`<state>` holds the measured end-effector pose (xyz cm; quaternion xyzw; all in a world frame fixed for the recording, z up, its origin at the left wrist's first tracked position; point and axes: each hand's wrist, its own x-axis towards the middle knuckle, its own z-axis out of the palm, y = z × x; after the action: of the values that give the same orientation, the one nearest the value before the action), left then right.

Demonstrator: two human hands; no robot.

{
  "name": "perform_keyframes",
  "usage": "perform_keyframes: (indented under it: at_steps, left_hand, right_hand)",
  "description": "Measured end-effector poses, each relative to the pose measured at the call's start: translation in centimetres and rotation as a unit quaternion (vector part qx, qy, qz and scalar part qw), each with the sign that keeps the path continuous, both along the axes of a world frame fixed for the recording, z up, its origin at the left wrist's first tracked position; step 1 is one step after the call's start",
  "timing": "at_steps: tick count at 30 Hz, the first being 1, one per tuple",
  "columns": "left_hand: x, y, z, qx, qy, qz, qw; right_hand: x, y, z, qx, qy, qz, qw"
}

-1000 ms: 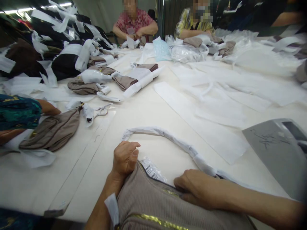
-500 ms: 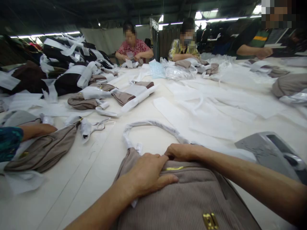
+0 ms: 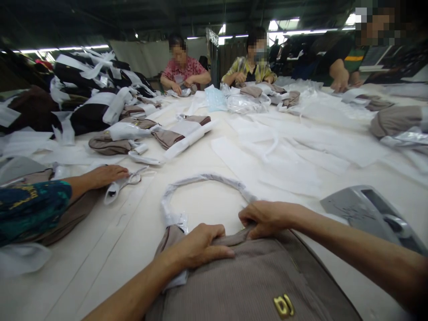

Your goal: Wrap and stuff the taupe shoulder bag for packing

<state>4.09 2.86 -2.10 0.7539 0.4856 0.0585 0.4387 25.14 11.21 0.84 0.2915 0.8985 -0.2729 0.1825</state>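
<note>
A taupe ribbed handbag [image 3: 247,285] with a gold clasp [image 3: 283,306] lies on the table right in front of me. My left hand [image 3: 197,245] grips its top edge at the left, fingers curled over the rim. At the right end of that edge, my right hand [image 3: 267,217] pinches the fabric. The bag's handle [image 3: 200,183], wrapped in white paper, arches flat on the table beyond both hands.
A co-worker's hand [image 3: 103,174] rests at left beside paper-wrapped scissors [image 3: 125,183] and another taupe bag. More wrapped bags [image 3: 174,133] and white paper sheets [image 3: 294,151] cover the table. A grey device [image 3: 368,214] sits at right. Other people work along the far edge.
The bag has been turned so the clasp side faces up and the zip is out of sight. Both hands moved onto its top edge. The co-worker's hand reached toward the scissors.
</note>
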Motion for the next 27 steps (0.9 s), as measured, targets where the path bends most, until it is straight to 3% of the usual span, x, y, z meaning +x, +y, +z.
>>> perform_keyframes:
  at_steps: [3, 6, 9, 11, 12, 16, 20, 22, 24, 27]
  left_hand:
    - [0.3, 0.0, -0.7, 0.010, 0.004, 0.011, 1.000]
    - [0.9, -0.4, -0.3, 0.057, 0.066, 0.011, 0.996]
    - [1.6, -0.9, 0.7, 0.117, 0.123, 0.016, 0.985]
    - [1.7, -1.2, 1.2, 0.103, 0.134, 0.034, 0.985]
    - [1.7, -1.4, 1.3, 0.082, 0.127, 0.045, 0.988]
    - [1.3, -2.2, 0.1, 0.037, 0.029, 0.065, 0.997]
    - [1.1, -2.8, -1.5, 0.036, -0.027, 0.055, 0.997]
    - [1.0, -2.8, -1.8, 0.034, -0.030, 0.045, 0.998]
    - [0.6, -2.7, -1.8, 0.026, -0.035, 0.034, 0.998]
    - [-0.5, -2.7, -1.3, -0.005, -0.044, 0.012, 0.999]
  right_hand:
    - [0.4, -1.3, -1.2, 0.054, 0.037, -0.030, 0.997]
    - [1.6, -2.6, -2.0, 0.109, 0.130, -0.074, 0.983]
    - [3.3, -3.5, -2.7, 0.210, 0.226, -0.237, 0.921]
    - [4.2, -4.0, -3.0, 0.243, 0.201, -0.346, 0.884]
    - [4.5, -4.2, -3.0, 0.240, 0.169, -0.375, 0.879]
    - [4.5, -4.8, -2.7, 0.194, 0.071, -0.351, 0.913]
    - [3.6, -2.3, -2.1, 0.238, 0.066, -0.341, 0.907]
    - [2.9, 0.0, -1.9, 0.177, 0.055, -0.341, 0.921]
    - [2.2, 1.8, -1.9, 0.067, 0.029, -0.323, 0.944]
    - [1.9, 2.1, -2.0, -0.028, 0.023, -0.301, 0.953]
